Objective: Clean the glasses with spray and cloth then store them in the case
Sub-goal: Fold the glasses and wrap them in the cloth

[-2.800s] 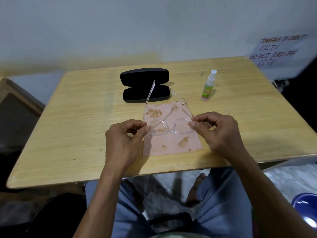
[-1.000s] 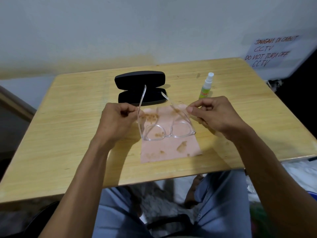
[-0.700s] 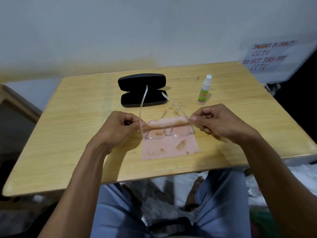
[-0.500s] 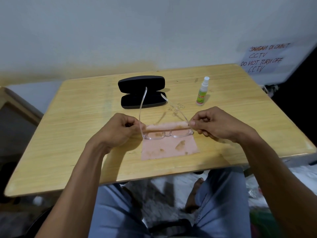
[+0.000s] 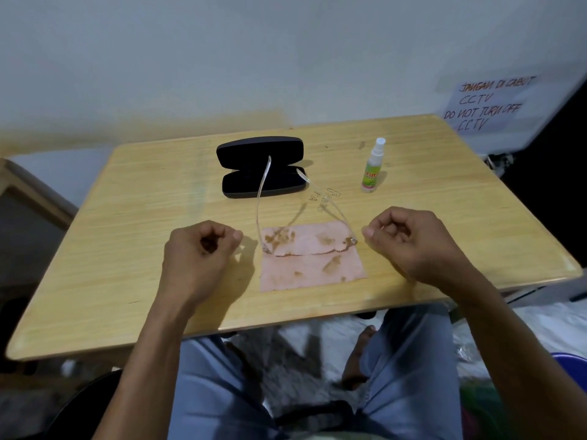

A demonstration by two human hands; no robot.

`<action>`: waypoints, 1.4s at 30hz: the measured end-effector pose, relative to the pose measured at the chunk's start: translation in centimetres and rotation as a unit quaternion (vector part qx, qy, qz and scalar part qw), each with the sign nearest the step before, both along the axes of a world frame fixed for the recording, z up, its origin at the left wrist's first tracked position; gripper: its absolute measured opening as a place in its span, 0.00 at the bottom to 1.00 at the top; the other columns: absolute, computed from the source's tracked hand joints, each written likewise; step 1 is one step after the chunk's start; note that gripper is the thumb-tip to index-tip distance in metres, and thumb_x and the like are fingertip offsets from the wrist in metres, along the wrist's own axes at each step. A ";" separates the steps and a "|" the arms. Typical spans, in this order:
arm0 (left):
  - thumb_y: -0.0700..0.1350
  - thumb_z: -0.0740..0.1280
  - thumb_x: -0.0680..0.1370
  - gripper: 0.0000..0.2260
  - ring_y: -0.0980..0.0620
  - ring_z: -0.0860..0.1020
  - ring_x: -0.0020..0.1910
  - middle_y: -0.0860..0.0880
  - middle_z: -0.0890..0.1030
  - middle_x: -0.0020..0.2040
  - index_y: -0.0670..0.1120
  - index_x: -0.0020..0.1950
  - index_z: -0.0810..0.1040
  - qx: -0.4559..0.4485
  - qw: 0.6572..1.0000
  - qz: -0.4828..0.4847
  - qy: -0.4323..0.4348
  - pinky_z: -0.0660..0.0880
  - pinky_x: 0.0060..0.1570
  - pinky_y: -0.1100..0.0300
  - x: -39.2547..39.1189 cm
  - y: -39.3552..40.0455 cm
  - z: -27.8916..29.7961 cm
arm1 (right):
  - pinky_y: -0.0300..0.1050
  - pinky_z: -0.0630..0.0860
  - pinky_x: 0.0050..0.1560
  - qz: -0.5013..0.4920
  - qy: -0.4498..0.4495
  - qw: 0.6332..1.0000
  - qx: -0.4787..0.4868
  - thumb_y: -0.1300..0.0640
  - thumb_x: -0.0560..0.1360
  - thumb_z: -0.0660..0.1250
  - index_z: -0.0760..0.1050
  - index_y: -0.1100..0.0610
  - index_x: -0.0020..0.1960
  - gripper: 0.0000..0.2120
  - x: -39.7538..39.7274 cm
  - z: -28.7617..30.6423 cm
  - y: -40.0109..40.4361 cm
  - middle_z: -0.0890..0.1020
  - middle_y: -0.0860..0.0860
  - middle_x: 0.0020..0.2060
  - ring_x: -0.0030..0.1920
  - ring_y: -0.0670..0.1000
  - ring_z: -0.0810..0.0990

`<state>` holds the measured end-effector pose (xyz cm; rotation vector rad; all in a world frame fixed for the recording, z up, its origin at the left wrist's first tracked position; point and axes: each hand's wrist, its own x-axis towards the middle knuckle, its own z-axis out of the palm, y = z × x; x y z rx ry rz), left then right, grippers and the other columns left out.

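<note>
The clear-framed glasses (image 5: 258, 208) stand on their front on the pink, brown-stained cloth (image 5: 311, 268), both temples unfolded and pointing away toward the case. My left hand (image 5: 200, 252) is just left of the frame, fingers curled, holding nothing. My right hand (image 5: 409, 242) is just right of the frame, curled the same way and also not touching it. The black case (image 5: 260, 168) lies open behind the cloth. The small spray bottle (image 5: 371, 173) with a white nozzle stands upright to the right of the case.
Everything lies on a light wooden table (image 5: 127, 249) against a white wall. A handwritten paper sign (image 5: 489, 103) hangs at the right. A wooden piece of furniture (image 5: 22, 185) stands at the left, a blue object (image 5: 571, 366) on the floor at the right.
Both hands held the glasses by the hinges above the cloth; they have set the glasses down on the cloth, let go and moved slightly outward.
</note>
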<state>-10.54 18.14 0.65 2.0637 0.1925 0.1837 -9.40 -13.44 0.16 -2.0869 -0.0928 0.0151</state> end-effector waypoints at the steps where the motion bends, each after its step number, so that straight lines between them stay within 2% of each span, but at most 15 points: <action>1: 0.47 0.74 0.75 0.04 0.52 0.76 0.35 0.50 0.82 0.36 0.50 0.40 0.84 0.036 0.999 -0.005 -0.016 0.73 0.37 0.58 -0.9 -0.1 0.0 | 0.45 0.69 0.34 0.024 -0.018 0.999 -0.018 0.53 0.75 0.74 0.83 0.52 0.42 0.04 -0.7 -0.2 0.0 0.77 0.56 0.29 0.30 0.55 0.70; 2: 0.47 0.75 0.74 0.03 0.51 0.77 0.36 0.51 0.82 0.37 0.52 0.40 0.84 0.074 0.997 -0.020 -0.023 0.73 0.37 0.58 -1.6 -0.3 0.1 | 0.43 0.70 0.35 0.050 -0.036 0.997 -0.049 0.54 0.74 0.75 0.84 0.49 0.43 0.01 -1.3 -0.5 0.1 0.79 0.55 0.30 0.30 0.55 0.73; 4: 0.49 0.76 0.72 0.04 0.54 0.77 0.38 0.53 0.80 0.39 0.57 0.40 0.83 0.134 0.989 -0.069 -0.014 0.73 0.38 0.62 -2.6 -0.7 0.1 | 0.34 0.71 0.36 0.087 -0.077 0.986 -0.119 0.53 0.71 0.78 0.86 0.48 0.46 0.04 -2.0 -0.9 0.2 0.83 0.47 0.33 0.33 0.47 0.78; 7: 0.53 0.76 0.71 0.03 0.59 0.75 0.38 0.56 0.77 0.40 0.60 0.42 0.84 0.179 0.975 -0.131 0.007 0.67 0.36 0.72 -3.3 -1.1 0.2 | 0.27 0.69 0.37 0.109 -0.107 0.975 -0.161 0.54 0.69 0.80 0.87 0.50 0.48 0.08 -2.1 -1.2 0.2 0.82 0.41 0.35 0.39 0.40 0.80; 10: 0.53 0.77 0.69 0.06 0.62 0.76 0.41 0.56 0.77 0.41 0.55 0.44 0.87 0.174 0.973 -0.147 0.036 0.68 0.38 0.72 -3.2 -1.1 -0.3 | 0.30 0.67 0.36 0.111 -0.085 0.974 -0.178 0.53 0.68 0.80 0.87 0.50 0.46 0.08 -1.8 -1.0 0.5 0.81 0.41 0.35 0.37 0.36 0.78; 14: 0.51 0.78 0.69 0.07 0.60 0.78 0.44 0.56 0.78 0.42 0.53 0.45 0.87 0.166 0.975 -0.143 0.039 0.71 0.42 0.65 -3.2 -1.3 -0.5 | 0.35 0.66 0.36 0.110 -0.069 0.978 -0.166 0.53 0.69 0.80 0.87 0.51 0.44 0.05 -1.8 -0.9 0.9 0.80 0.42 0.34 0.37 0.35 0.78; 16: 0.50 0.78 0.70 0.04 0.60 0.77 0.44 0.57 0.78 0.42 0.53 0.43 0.87 0.177 0.974 -0.142 0.027 0.70 0.41 0.65 -3.1 -1.4 -0.5 | 0.40 0.68 0.36 0.108 -0.070 0.977 -0.170 0.52 0.70 0.79 0.87 0.50 0.43 0.04 -1.7 -1.1 1.0 0.80 0.43 0.34 0.36 0.37 0.78; 19: 0.48 0.76 0.72 0.02 0.58 0.77 0.41 0.55 0.77 0.40 0.51 0.42 0.86 0.212 0.965 -0.154 -0.009 0.72 0.40 0.60 -3.0 -1.8 -0.9 | 0.44 0.72 0.38 0.104 -0.077 0.974 -0.184 0.52 0.72 0.77 0.85 0.51 0.43 0.04 -1.7 -1.4 1.1 0.80 0.44 0.37 0.35 0.41 0.76; 22: 0.46 0.75 0.74 0.02 0.59 0.74 0.37 0.53 0.76 0.40 0.48 0.43 0.85 0.216 0.965 -0.129 -0.072 0.69 0.37 0.65 -2.9 -2.2 -1.0 | 0.38 0.72 0.37 0.082 -0.137 0.975 -0.153 0.55 0.72 0.78 0.85 0.53 0.43 0.03 -1.8 -1.4 1.4 0.81 0.45 0.36 0.37 0.44 0.78; 25: 0.45 0.75 0.74 0.02 0.60 0.71 0.33 0.51 0.76 0.38 0.48 0.44 0.85 0.220 0.961 -0.091 -0.141 0.66 0.34 0.69 -2.5 -2.7 -1.1 | 0.42 0.74 0.33 0.038 -0.206 0.967 -0.144 0.56 0.72 0.78 0.85 0.54 0.44 0.04 -1.5 -1.3 1.8 0.80 0.47 0.35 0.32 0.48 0.77; 28: 0.43 0.75 0.74 0.02 0.56 0.70 0.31 0.49 0.75 0.37 0.45 0.44 0.85 0.225 0.954 -0.054 -0.190 0.70 0.33 0.63 -1.7 -3.4 -1.3 | 0.47 0.74 0.30 0.007 -0.261 0.953 -0.155 0.55 0.72 0.78 0.83 0.55 0.42 0.05 -0.7 -1.4 2.1 0.78 0.48 0.33 0.28 0.48 0.74; 32: 0.41 0.73 0.74 0.03 0.49 0.73 0.32 0.47 0.75 0.35 0.42 0.43 0.85 0.286 0.921 -0.014 -0.263 0.71 0.31 0.55 -0.9 -4.0 -2.1 | 0.45 0.72 0.26 -0.035 -0.318 0.930 -0.181 0.53 0.73 0.75 0.83 0.55 0.40 0.06 -0.2 -2.1 2.6 0.77 0.47 0.32 0.29 0.40 0.66; 36: 0.41 0.72 0.73 0.04 0.43 0.75 0.32 0.44 0.76 0.33 0.41 0.40 0.83 0.364 0.878 0.014 -0.310 0.69 0.32 0.50 0.1 -4.6 -2.8 | 0.44 0.70 0.22 -0.053 -0.404 0.890 -0.204 0.56 0.74 0.73 0.82 0.57 0.38 0.08 0.2 -2.7 3.2 0.78 0.50 0.30 0.27 0.45 0.69; 42: 0.36 0.70 0.72 0.08 0.44 0.71 0.29 0.47 0.73 0.29 0.44 0.33 0.78 0.447 0.835 0.055 -0.316 0.62 0.35 0.51 0.7 -5.5 -2.8 | 0.47 0.68 0.20 -0.040 -0.467 0.846 -0.255 0.62 0.72 0.74 0.81 0.58 0.36 0.07 1.4 -3.5 3.8 0.78 0.51 0.30 0.26 0.50 0.73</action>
